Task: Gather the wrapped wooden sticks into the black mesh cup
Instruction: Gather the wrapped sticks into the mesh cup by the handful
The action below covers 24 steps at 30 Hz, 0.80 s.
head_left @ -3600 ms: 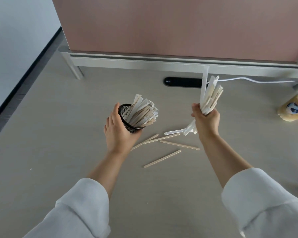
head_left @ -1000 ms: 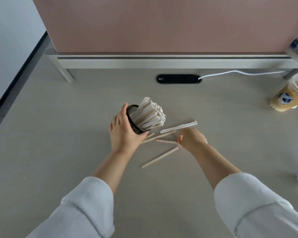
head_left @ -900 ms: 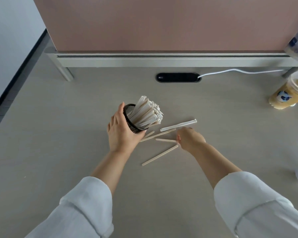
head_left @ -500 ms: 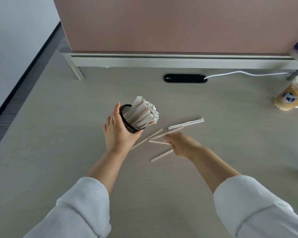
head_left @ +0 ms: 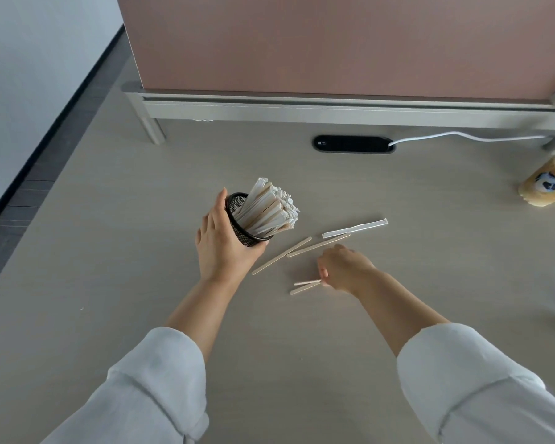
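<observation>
My left hand [head_left: 220, 248] grips the black mesh cup [head_left: 240, 225], tilted to the right above the desk and packed with wrapped sticks [head_left: 268, 212]. My right hand [head_left: 345, 267] lies low on the desk with its fingers pinching two bare wooden sticks [head_left: 305, 286] at their right ends. Two more bare sticks [head_left: 302, 249] lie crossed between my hands. One white wrapped stick [head_left: 354, 228] rests on the desk just beyond my right hand.
A pink partition on a metal rail [head_left: 334, 107] closes off the far side of the desk. A black cable port [head_left: 353, 144] with a white cable sits in front of it. A drink cup [head_left: 548, 184] stands at the right edge. The desk's left edge [head_left: 45, 174] drops to the floor.
My right hand, earlier holding a bundle of wrapped sticks, came down empty to the desk and slid toward me, drawing two bare sticks together under its fingers. The cup stays in my left hand.
</observation>
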Motion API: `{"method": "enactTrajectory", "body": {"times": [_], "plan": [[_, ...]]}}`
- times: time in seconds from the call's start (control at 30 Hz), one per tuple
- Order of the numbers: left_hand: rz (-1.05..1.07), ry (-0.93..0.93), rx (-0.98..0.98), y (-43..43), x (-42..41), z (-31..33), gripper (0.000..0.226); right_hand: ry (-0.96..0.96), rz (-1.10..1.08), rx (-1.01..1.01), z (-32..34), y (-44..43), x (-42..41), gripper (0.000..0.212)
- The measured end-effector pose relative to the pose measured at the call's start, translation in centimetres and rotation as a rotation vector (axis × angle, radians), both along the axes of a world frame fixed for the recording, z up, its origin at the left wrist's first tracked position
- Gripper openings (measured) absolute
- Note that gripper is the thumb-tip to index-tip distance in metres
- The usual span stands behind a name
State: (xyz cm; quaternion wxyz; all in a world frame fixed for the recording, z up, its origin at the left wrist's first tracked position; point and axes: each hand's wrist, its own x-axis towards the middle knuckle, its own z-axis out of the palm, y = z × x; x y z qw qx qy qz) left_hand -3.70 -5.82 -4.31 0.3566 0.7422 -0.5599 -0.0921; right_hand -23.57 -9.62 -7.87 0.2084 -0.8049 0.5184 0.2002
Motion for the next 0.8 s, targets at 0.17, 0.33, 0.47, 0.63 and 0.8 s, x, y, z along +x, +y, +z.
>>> {"method": "enactTrajectory", "body": {"times": [0.17, 0.33, 0.47, 0.63, 0.8], "plan": [[0.0, -0.003, -0.013, -0.3, -0.1, 0.2, 0.101, -0.002, -0.068, -0.02, 0.3, 0.1, 0.3, 0.027], [-0.005, 0.007, -0.002, -0.8, -0.4, 0.1, 0.101, -0.039, -0.124, -0.027, 0.1, -0.4, 0.1, 0.029], [-0.004, 0.016, -0.002, -1.2, -0.6, 0.3, 0.102, -0.133, -0.145, -0.049, 0.2, -1.0, 0.1, 0.035], [0.007, 0.021, -0.003, -1.6, -0.6, 0.4, 0.102, -0.131, -0.175, -0.084, 0.4, -1.5, 0.0, 0.028], [0.017, 0.022, 0.0, -1.8, -0.6, 0.5, 0.102, -0.069, -0.101, -0.094, 0.3, -2.1, 0.2, 0.03]]}}
